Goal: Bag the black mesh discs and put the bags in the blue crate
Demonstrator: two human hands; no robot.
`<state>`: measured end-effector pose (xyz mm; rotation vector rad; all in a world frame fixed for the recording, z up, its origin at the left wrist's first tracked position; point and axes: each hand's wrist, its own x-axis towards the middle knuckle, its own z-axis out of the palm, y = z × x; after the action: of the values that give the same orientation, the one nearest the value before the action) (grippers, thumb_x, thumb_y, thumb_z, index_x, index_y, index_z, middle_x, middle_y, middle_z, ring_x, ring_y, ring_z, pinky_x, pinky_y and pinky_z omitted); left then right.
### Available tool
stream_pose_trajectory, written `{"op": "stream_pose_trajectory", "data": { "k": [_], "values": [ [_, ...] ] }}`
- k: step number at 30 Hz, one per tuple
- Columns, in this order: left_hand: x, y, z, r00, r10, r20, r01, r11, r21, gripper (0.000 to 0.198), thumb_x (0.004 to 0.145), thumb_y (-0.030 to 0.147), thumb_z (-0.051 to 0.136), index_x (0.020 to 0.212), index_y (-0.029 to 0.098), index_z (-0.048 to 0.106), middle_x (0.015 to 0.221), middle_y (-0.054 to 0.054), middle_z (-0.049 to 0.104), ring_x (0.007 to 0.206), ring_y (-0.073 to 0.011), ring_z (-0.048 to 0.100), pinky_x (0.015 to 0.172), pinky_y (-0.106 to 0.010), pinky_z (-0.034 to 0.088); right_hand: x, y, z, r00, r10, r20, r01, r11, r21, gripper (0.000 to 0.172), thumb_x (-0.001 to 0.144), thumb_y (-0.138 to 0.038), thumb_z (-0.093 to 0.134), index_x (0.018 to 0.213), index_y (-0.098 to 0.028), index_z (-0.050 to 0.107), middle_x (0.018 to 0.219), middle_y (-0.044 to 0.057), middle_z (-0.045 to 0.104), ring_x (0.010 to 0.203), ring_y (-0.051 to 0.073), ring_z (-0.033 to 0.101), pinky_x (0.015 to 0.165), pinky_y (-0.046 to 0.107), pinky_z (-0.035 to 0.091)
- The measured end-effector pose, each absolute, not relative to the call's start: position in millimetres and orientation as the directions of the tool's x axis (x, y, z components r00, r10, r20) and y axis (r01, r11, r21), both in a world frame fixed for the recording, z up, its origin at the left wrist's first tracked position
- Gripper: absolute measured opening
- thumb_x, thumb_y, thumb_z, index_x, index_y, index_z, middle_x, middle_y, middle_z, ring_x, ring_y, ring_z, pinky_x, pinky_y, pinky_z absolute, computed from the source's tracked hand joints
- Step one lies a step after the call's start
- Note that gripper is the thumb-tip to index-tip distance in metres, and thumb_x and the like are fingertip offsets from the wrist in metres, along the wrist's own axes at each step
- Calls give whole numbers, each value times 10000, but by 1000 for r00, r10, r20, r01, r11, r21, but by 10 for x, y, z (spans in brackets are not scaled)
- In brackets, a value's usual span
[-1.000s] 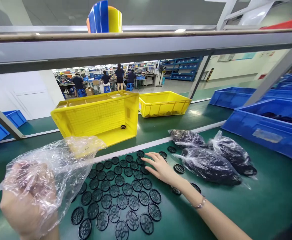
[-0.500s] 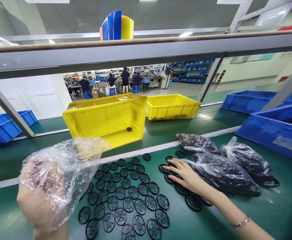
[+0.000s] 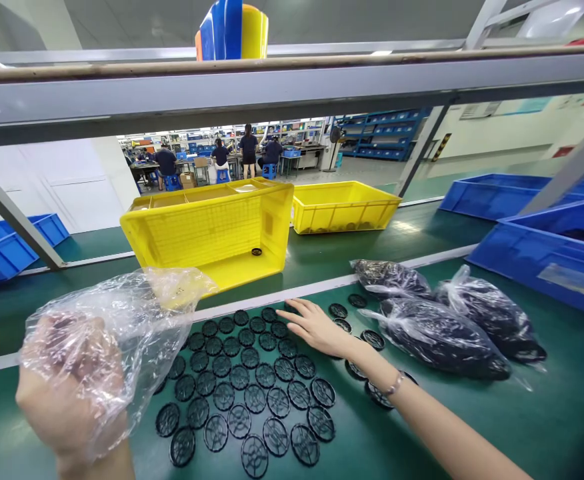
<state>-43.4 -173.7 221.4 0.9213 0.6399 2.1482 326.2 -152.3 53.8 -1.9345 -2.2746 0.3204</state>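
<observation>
At the left, my left hand point(image 3: 72, 387) is closed on a clear plastic bag point(image 3: 147, 320), whose film drapes over the fingers and spreads to the right. Many black spoked discs point(image 3: 255, 399), like small wheels, lie flat on the green work surface point(image 3: 372, 440) between my hands. My right hand point(image 3: 317, 327) reaches palm down over the far right side of these discs. Its fingers are stretched out and apart, with the tips at a disc that they partly cover. More black discs lie beneath and beside the right wrist.
Several tied clear bags of black parts point(image 3: 437, 340) lie at the right. A tilted yellow bin point(image 3: 197, 233) with one disc inside stands behind, beside an upright yellow bin point(image 3: 345, 210). Blue bins point(image 3: 557, 260) flank both sides. A metal rail point(image 3: 292, 93) crosses above; people are far behind.
My right hand has moved left, from the right-hand group of discs to the far edge of the main group. My left hand still holds the bag. The view has shifted slightly.
</observation>
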Motion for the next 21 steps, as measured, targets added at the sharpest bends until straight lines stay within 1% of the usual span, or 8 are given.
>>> {"op": "stream_pose_trajectory", "data": {
  "k": [2,4,8,10,12,15,19,21],
  "values": [
    [-480,-1713,2187,-518,733,441,-373,-658,655,395,662,315,682,635,180,311,649,12,208,569,-103,196,416,-200,201,3244,-1433,481,-203,978,-54,953,184,-240,647,877,-691,86,1428,-500,366,1585,-90,193,1529,179,226,1307,496,302],
    [-499,-1693,2178,-538,718,442,-351,-668,656,398,656,324,689,636,180,318,646,11,220,572,-104,207,417,-201,192,3358,-1398,440,-173,983,-65,962,155,-224,684,869,-702,71,1413,-471,417,1574,-64,233,1514,186,252,1296,507,308],
    [-452,-1697,2227,-512,760,400,-400,-623,673,407,672,292,660,613,178,274,608,15,158,534,-108,120,389,-224,128,3638,-1463,478,-53,998,-16,980,49,-195,706,867,-705,78,1347,-438,521,1547,-30,287,1480,186,290,1271,514,331],
    [-419,-1711,2261,-491,782,384,-420,-599,681,411,676,279,645,611,179,252,600,15,144,521,-110,101,380,-235,109,3626,-1520,519,-112,994,0,971,110,-211,666,874,-698,118,1362,-451,498,1557,-38,263,1476,173,282,1278,500,331],
    [-397,-1721,2281,-503,778,376,-408,-597,690,390,669,281,635,612,181,262,588,18,152,510,-109,101,377,-239,95,3511,-1559,533,-219,976,-12,947,210,-242,634,872,-701,179,1396,-465,447,1565,-46,242,1476,159,271,1288,485,331],
    [-384,-1726,2287,-532,757,380,-376,-613,695,369,645,275,629,604,178,275,563,24,150,498,-104,89,376,-234,81,3344,-1559,493,-302,952,-45,919,278,-278,649,849,-726,251,1410,-454,433,1555,-40,256,1466,156,266,1285,486,341],
    [-359,-1738,2291,-508,742,437,-348,-641,684,360,630,285,612,582,177,272,553,21,155,495,-102,91,376,-239,73,3416,-1578,466,-229,973,19,942,226,-248,651,857,-699,276,1366,-377,526,1530,12,296,1439,170,278,1254,523,362],
    [-334,-1749,2302,-504,735,454,-336,-651,681,338,627,278,597,578,178,277,555,19,157,500,-105,103,382,-244,81,3492,-1685,492,-202,978,46,949,207,-236,609,871,-670,288,1346,-385,542,1530,3,301,1444,163,280,1257,524,360]
  ]
}}
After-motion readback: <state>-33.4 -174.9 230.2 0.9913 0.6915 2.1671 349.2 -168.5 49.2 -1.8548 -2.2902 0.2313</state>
